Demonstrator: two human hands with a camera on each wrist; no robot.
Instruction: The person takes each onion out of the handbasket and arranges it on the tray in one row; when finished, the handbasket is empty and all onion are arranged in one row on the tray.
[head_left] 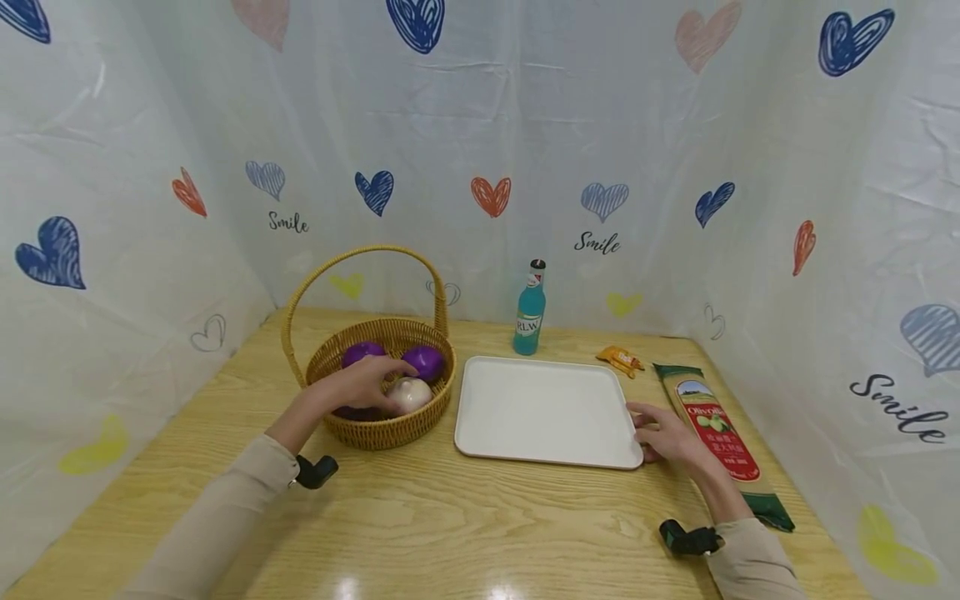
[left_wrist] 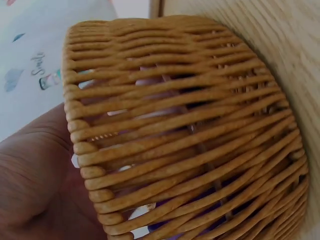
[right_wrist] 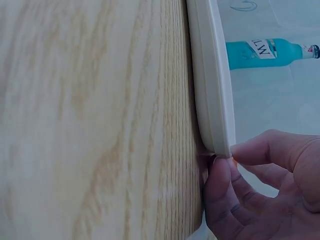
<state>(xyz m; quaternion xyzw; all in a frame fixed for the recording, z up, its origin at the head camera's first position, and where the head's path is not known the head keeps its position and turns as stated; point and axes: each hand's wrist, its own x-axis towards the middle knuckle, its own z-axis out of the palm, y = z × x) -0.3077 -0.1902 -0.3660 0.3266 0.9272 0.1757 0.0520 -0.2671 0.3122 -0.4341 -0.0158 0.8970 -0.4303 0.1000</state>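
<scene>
My left hand (head_left: 363, 385) reaches into a wicker basket (head_left: 386, 433). Its thumb and fingers are spread about a white onion (head_left: 412, 395); whether they grip it cannot be made out. Two shiny purple onions (head_left: 424, 363) lie behind the white one, and a dark purple shape shows below the hand. In the left wrist view the basket's weave (left_wrist: 185, 125) hides most of the fingers. At the near right corner of a white tray (head_left: 543, 412), my right hand (head_left: 666, 433) pinches the rim between thumb and fingers. The tray lies flat on the table.
A blue-green bottle (head_left: 529, 312) stands behind the tray. Beyond its far right corner lies a small orange packet (head_left: 621, 360). A long pasta bag (head_left: 716, 433) lies right of the tray, close by my right forearm. The basket's tall handle (head_left: 367, 250) arches above it.
</scene>
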